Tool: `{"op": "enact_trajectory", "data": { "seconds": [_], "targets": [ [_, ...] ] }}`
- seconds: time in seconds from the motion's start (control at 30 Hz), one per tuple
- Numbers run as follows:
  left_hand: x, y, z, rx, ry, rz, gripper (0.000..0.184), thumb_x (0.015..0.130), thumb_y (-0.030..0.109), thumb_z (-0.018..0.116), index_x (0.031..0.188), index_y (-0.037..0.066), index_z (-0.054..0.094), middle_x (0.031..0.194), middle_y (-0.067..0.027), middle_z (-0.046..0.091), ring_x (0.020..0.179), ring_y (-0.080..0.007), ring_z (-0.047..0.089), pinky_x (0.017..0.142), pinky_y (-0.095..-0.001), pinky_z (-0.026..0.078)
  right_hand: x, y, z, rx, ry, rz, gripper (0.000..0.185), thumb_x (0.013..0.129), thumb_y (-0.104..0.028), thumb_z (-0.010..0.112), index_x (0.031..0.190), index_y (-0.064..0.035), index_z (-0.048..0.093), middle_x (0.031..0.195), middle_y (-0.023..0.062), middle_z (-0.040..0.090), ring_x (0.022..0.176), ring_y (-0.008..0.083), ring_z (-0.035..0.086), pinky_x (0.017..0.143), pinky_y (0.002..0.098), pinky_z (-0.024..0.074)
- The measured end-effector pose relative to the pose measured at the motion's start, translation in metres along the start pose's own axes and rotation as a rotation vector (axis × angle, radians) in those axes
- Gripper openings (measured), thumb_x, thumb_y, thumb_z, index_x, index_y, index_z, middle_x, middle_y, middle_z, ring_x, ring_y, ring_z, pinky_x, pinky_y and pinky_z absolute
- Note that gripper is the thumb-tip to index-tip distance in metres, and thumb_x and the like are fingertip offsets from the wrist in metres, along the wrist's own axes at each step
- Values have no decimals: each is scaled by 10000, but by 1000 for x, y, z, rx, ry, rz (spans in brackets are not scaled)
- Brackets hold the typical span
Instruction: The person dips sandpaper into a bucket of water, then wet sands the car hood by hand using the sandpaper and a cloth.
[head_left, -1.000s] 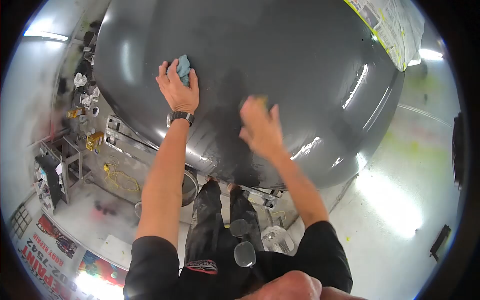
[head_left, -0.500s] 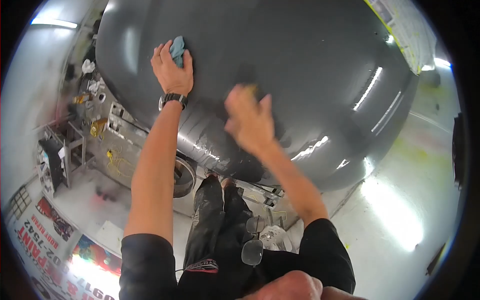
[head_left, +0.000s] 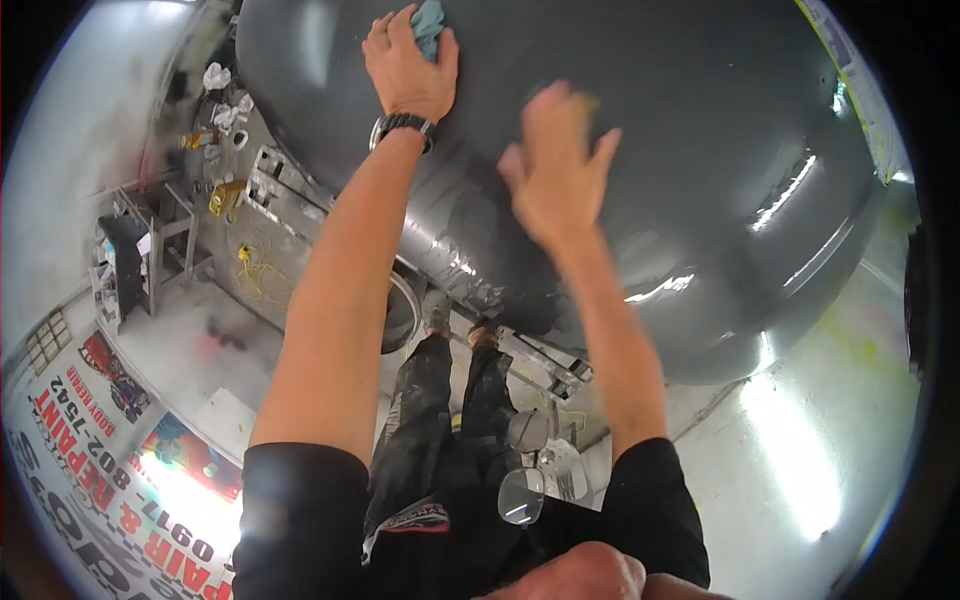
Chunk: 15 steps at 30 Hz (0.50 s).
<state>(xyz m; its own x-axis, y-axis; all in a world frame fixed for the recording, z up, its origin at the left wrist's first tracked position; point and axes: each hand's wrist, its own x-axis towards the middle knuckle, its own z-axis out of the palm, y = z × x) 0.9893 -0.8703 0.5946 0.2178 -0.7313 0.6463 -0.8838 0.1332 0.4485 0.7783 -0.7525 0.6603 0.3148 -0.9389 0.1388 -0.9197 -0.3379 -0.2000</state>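
A large, glossy dark grey curved panel [head_left: 690, 180] fills the upper part of the view, with wet streaks near its lower edge. At its upper left, my left hand [head_left: 412, 68] wears a black watch and has its fingers around a crumpled blue-green cloth [head_left: 428, 28] against the surface. To the right, my right hand [head_left: 562, 165] lies over the panel, blurred by motion. Its fingers press on a small yellowish pad [head_left: 590, 103], mostly hidden beneath them.
A metal stand [head_left: 285, 192] supports the panel's underside, with a round bucket [head_left: 402, 312] below. Yellow cans [head_left: 227, 197] and crumpled paper are on the floor at left, near a small rack [head_left: 125, 250]. A printed banner [head_left: 125, 470] lies lower left.
Both hands have moved farther up the panel, the left with the cloth. The whole view has shifted, with the panel and floor items sliding right.
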Motion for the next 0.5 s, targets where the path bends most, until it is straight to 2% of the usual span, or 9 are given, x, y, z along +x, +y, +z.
{"op": "enact_trajectory", "data": {
  "seconds": [0.03, 0.1, 0.17, 0.23, 0.33, 0.4, 0.43, 0.47, 0.5],
  "targets": [
    [2, 4, -3, 15, 4, 31, 565, 890, 310, 791, 1347, 34, 609, 1322, -219, 660, 1273, -458, 565, 1136, -564, 416, 27, 18, 8, -55, 132, 115, 675, 1000, -376, 656, 1556, -49, 461, 1660, 173, 393, 1564, 355, 321, 1153, 761, 310],
    [8, 17, -16, -16, -46, -72, 549, 908, 258, 773, 1372, 18, 602, 1356, -292, 624, 1280, -506, 547, 1131, -582, 411, 28, 10, 23, -65, 191, 181, 689, 1021, -395, 631, 1593, -59, 442, 1706, 165, 347, 1594, 338, 282, 1171, 747, 303],
    [7, 18, -15, -36, -45, -81, 530, 916, 241, 758, 1368, 10, 601, 1355, -291, 624, 1282, -502, 547, 1133, -578, 410, -35, -39, 23, -39, -127, 40, 711, 1029, -428, 617, 1624, -88, 426, 1742, 143, 308, 1622, 304, 242, 1192, 712, 314],
    [1, 8, -8, -28, -5, -16, 551, 900, 294, 779, 1351, 27, 608, 1323, -246, 651, 1274, -473, 561, 1134, -572, 411, -127, -68, 59, -165, -348, -270, 727, 1007, -440, 633, 1626, -121, 423, 1736, 114, 324, 1605, 322, 267, 1199, 697, 308],
    [8, 3, 0, -22, 45, 38, 562, 892, 326, 788, 1341, 37, 612, 1298, -222, 665, 1268, -458, 570, 1131, -570, 414, -142, -48, 70, -121, -166, -559, 737, 959, -472, 665, 1582, -134, 467, 1706, 100, 361, 1572, 302, 313, 1174, 671, 350],
    [-2, 6, -5, -33, 8, 1, 549, 901, 300, 777, 1349, 30, 609, 1313, -243, 652, 1275, -473, 562, 1132, -576, 412, -65, -38, 29, -167, -360, -344, 668, 1012, -436, 628, 1587, -132, 474, 1710, 104, 368, 1568, 289, 327, 1175, 680, 351],
    [4, 15, -13, -47, -20, -40, 536, 910, 271, 765, 1357, 23, 606, 1333, -265, 639, 1282, -488, 553, 1134, -581, 409, -27, -28, 14, -93, -268, -165, 627, 1052, -396, 592, 1608, -134, 465, 1724, 120, 357, 1594, 291, 303, 1202, 698, 318],
    [6, 19, -18, -58, -42, -78, 524, 918, 242, 754, 1366, 15, 603, 1354, -287, 626, 1290, -503, 545, 1136, -586, 407, -2, -16, 26, -70, 40, -77, 641, 1033, -362, 613, 1592, -89, 460, 1698, 130, 390, 1580, 291, 331, 1187, 687, 337],
    [6, 17, -18, -36, -40, -74, 524, 919, 245, 753, 1366, 17, 604, 1353, -286, 627, 1291, -503, 545, 1136, -589, 406, -3, -23, 32, -74, 44, -48, 659, 1024, -369, 623, 1595, -84, 456, 1699, 130, 388, 1580, 296, 331, 1189, 683, 338]
  ]
}}
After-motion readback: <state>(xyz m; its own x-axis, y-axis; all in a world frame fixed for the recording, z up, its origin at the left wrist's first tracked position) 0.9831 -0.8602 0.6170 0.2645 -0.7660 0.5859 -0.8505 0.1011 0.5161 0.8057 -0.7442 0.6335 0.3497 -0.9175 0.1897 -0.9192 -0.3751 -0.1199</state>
